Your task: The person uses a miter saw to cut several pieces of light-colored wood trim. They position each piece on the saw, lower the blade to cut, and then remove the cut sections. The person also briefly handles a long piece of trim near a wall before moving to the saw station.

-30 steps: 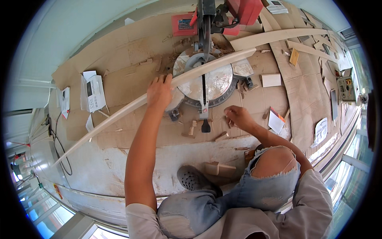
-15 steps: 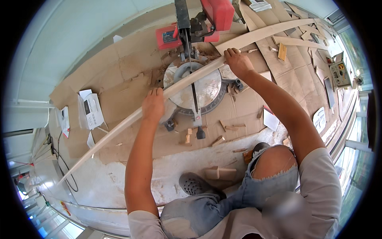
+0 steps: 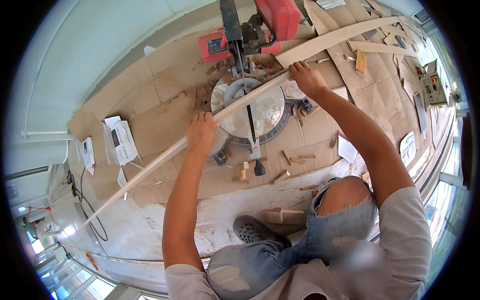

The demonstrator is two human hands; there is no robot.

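A long, pale wooden strip [image 3: 235,106] lies diagonally across the round metal table [image 3: 267,112] of a miter saw. Its far left end runs down past the cardboard toward the lower left. My left hand [image 3: 201,134] is closed around the strip just left of the saw table. Farther up, my right hand [image 3: 306,81] grips it near its upper right end, fingers curled over the far edge. Between the hands, the strip crosses the dark slot of the table, below the saw's black arm [image 3: 231,22] and red motor housing [image 3: 277,19].
Cardboard sheets [image 3: 165,120] cover the floor, scattered with offcuts [image 3: 281,176] and sawdust. A wide wooden board [image 3: 345,37] extends to the upper right. White boxes [image 3: 122,142] lie at left, a black cable [image 3: 85,200] beyond. A toolbox [image 3: 433,90] stands at right.
The view has shifted slightly, so the scene sits a little farther right. Both hands keep their hold, and the strip shows no clear movement against the saw.
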